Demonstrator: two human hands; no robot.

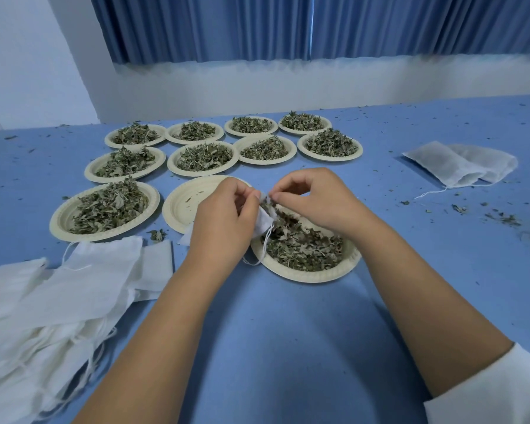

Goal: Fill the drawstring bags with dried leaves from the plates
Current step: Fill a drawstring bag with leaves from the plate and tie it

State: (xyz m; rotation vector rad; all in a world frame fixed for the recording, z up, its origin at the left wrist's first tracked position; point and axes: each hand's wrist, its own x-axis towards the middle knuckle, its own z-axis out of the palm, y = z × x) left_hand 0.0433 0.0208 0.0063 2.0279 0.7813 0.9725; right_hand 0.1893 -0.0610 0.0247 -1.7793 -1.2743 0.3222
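Observation:
My left hand point(224, 218) grips a small white drawstring bag point(264, 223) by its mouth, just above the near plate's left rim; its strings dangle below. My right hand point(312, 200) pinches a tuft of dried leaves point(268, 201) at the bag's opening. Under both hands sits a cream paper plate point(306, 275) holding a spread of dried leaves point(303, 243). Most of the bag is hidden behind my left hand.
An almost bare plate point(181, 206) lies left of my hands. Several leaf-filled plates point(104, 209) stand behind and to the left. A heap of flat white bags point(58, 289) covers the near left. Filled bags point(459, 163) lie at the right, with leaf crumbs point(502, 220) scattered on the blue table.

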